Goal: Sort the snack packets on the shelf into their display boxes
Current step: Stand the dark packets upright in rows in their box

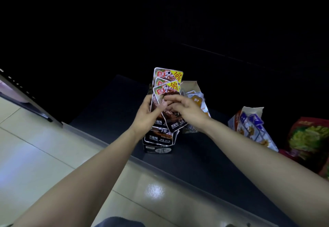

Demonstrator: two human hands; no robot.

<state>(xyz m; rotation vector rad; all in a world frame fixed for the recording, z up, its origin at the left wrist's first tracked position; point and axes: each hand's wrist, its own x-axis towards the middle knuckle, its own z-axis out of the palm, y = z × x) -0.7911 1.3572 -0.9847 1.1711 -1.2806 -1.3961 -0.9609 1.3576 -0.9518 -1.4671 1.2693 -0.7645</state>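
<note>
Gripping fanned packets [167,80], left hand [146,115] and right hand [184,107] hide the box [157,150] mouth.

Red bag [309,137] (far right) half off-frame

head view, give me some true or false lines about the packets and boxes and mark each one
1. The left hand and right hand both hold the fanned dark packets. True.
2. The dark packets are held above the black display box. True.
3. The orange packets stand to the left of the black display box. False: they are to its right, behind the right hand.
4. The blue-and-white packets lie loose on the floor. False: they sit in a torn-open box on the shelf.
5. The red and green bag is at the far right edge. True.
</note>
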